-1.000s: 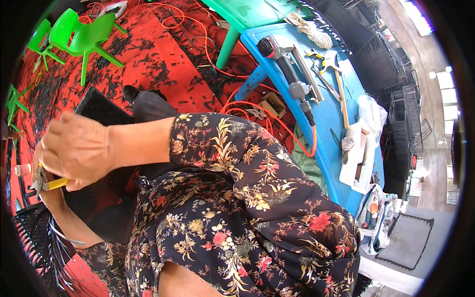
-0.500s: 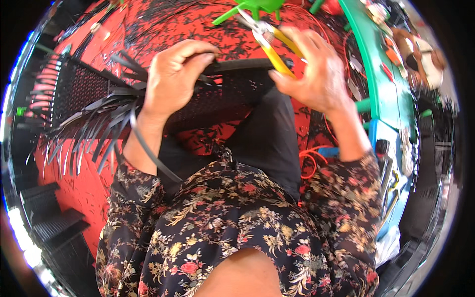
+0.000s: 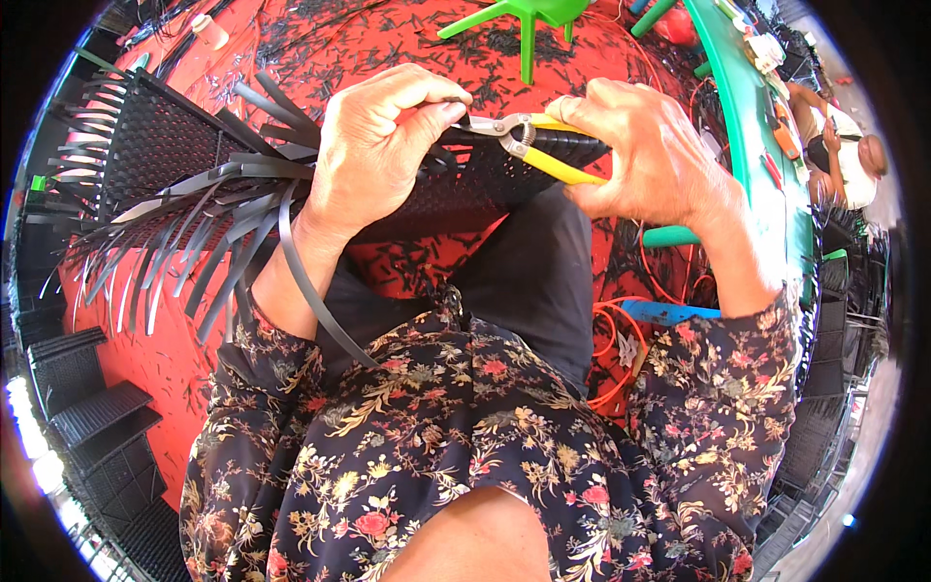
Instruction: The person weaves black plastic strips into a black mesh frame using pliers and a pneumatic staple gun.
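A black woven panel (image 3: 175,145) lies across my lap, with loose black strips (image 3: 184,242) fanning out from its near edge on the left. My left hand (image 3: 378,145) pinches a strip end at the panel's upper edge. Yellow-handled cutters (image 3: 529,145) are gripped in my right hand (image 3: 650,155), and their metal jaws point left, touching the strip at my left fingertips. One long strip (image 3: 315,301) curls down over my left wrist.
The red floor (image 3: 165,359) is littered with black offcuts. A green plastic stool (image 3: 524,19) stands ahead, a green table (image 3: 766,145) on the right with another person (image 3: 839,155) beyond it. Stacked black woven panels (image 3: 87,407) lie at lower left. Orange cord (image 3: 621,349) coils by my right knee.
My view swung from the table side to the panel on my lap. Both hands came together at its top edge, and the cutters' jaws now meet the strip held in my left fingers.
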Available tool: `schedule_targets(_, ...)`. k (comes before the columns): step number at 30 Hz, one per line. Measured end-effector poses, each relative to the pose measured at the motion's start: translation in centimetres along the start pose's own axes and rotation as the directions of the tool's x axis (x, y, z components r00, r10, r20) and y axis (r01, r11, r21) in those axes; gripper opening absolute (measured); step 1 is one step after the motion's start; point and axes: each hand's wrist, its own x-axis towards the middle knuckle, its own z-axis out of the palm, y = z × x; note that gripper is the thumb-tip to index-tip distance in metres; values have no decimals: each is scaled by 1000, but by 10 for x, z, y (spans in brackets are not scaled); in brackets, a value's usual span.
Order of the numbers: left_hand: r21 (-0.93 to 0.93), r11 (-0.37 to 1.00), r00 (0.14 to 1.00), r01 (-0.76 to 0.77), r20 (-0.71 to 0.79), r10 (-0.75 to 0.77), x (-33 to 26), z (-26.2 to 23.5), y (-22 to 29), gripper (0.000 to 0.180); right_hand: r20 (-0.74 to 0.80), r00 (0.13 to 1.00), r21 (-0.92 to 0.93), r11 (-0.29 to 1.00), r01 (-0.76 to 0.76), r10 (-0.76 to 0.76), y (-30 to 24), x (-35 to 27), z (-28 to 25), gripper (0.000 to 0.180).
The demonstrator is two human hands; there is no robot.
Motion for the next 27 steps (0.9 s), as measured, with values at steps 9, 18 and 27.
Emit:
schedule_targets(9, -242, 952, 926, -189, 279, 255, 5, -18, -1, 15, -303, 901, 216, 943, -253, 311, 42, -64, 13, 49)
schedule_targets(18, -311, 950, 993, 19, 119, 19, -6, -15, -7, 37, -170, 113, -419, 32, -907, 979, 173, -567, -15, 66)
schedule_targets(27, -325, 945, 998, -15, -59, -4, -6, 1, -5, 60, -108, 266, 3, 268, -963, 958, 138, -419, 4, 51)
